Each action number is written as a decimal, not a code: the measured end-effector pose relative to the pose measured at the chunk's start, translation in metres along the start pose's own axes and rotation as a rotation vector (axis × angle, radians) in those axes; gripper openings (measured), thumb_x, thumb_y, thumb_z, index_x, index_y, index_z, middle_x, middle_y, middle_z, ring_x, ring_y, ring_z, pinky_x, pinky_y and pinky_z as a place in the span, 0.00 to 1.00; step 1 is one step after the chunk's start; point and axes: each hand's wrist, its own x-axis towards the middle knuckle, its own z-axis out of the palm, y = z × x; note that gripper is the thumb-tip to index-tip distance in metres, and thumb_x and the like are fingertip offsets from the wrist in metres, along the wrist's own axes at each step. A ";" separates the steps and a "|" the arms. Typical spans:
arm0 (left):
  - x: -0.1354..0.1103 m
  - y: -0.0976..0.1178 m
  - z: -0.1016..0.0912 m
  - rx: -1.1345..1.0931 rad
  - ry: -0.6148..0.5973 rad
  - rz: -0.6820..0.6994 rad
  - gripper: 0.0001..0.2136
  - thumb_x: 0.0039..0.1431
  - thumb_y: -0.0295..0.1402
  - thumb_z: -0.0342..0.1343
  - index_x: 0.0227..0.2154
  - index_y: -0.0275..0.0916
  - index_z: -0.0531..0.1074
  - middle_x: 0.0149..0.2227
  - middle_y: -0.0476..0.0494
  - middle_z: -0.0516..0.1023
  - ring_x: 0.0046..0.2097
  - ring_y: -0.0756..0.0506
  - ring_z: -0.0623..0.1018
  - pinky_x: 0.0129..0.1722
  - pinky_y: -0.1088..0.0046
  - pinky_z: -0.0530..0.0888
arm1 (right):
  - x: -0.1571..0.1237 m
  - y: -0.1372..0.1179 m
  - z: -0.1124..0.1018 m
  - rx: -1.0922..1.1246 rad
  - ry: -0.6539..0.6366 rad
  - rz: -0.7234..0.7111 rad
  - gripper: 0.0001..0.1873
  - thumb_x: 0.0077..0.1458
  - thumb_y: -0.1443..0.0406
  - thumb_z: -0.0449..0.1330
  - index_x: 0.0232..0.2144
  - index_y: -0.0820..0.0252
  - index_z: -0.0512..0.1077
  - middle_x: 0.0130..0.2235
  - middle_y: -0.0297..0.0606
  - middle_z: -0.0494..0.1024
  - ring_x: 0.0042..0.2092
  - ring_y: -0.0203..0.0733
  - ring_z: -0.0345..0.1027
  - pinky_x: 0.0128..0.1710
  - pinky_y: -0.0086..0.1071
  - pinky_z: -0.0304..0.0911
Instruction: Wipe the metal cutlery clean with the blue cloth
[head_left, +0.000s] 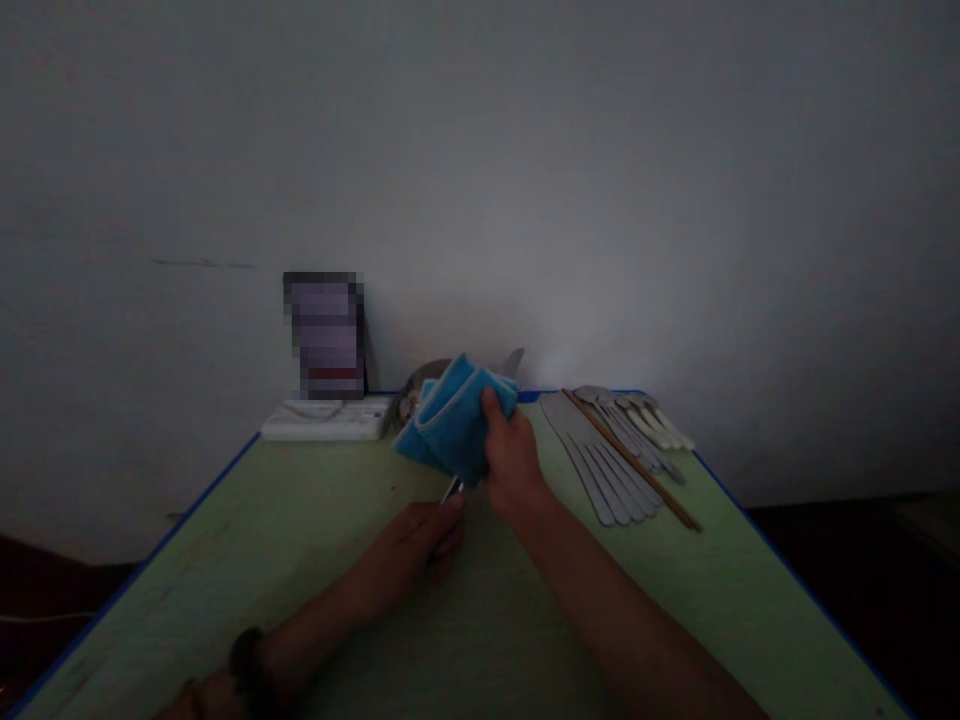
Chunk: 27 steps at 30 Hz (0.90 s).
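My left hand (431, 535) is closed around the handle of a metal table knife (453, 488), low over the middle of the table. A folded blue cloth (457, 415) covers the knife's middle part. Past the cloth's upper right edge, a pale blade tip (515, 361) sticks up, apparently of the same knife. My right hand (514, 450) grips the cloth, its thumb pressed on the near face. How the fingers behind the cloth lie is hidden.
Behind the cloth stands a round metal bowl (405, 400), partly hidden. To its left are a white power strip (326, 420) and an upright blurred screen (330, 335). At right lie several flat metal utensils (611, 480), brown chopsticks (637, 465), spoons (592, 393) and white-handled cutlery (660, 425). A wall closes off the back.
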 end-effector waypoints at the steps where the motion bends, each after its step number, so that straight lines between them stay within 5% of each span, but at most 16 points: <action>1: -0.001 0.001 0.000 0.003 -0.004 0.000 0.23 0.59 0.52 0.35 0.16 0.41 0.54 0.14 0.57 0.57 0.18 0.52 0.57 0.19 0.76 0.57 | 0.000 -0.003 0.000 0.006 0.035 0.024 0.19 0.44 0.51 0.60 0.32 0.61 0.72 0.31 0.36 0.78 0.40 0.41 0.71 0.42 0.34 0.65; 11: -0.009 0.006 0.000 0.055 -0.073 0.015 0.25 0.58 0.52 0.39 0.14 0.40 0.59 0.15 0.56 0.58 0.20 0.52 0.59 0.21 0.76 0.58 | 0.026 -0.047 -0.016 0.293 0.255 0.154 0.17 0.47 0.57 0.61 0.38 0.60 0.72 0.42 0.39 0.78 0.42 0.40 0.72 0.44 0.37 0.67; 17: -0.005 0.008 0.001 0.053 -0.025 0.024 0.24 0.60 0.50 0.36 0.15 0.41 0.55 0.15 0.56 0.58 0.20 0.52 0.58 0.21 0.76 0.58 | 0.018 -0.043 -0.003 0.399 0.166 0.275 0.14 0.55 0.60 0.51 0.38 0.60 0.72 0.36 0.35 0.80 0.36 0.38 0.73 0.43 0.37 0.67; 27: -0.012 0.011 0.003 0.128 -0.065 0.011 0.24 0.58 0.51 0.39 0.15 0.40 0.59 0.16 0.56 0.59 0.21 0.51 0.60 0.23 0.76 0.59 | 0.028 -0.045 -0.020 0.231 0.298 0.043 0.11 0.53 0.60 0.56 0.29 0.63 0.71 0.28 0.35 0.77 0.29 0.36 0.70 0.34 0.32 0.67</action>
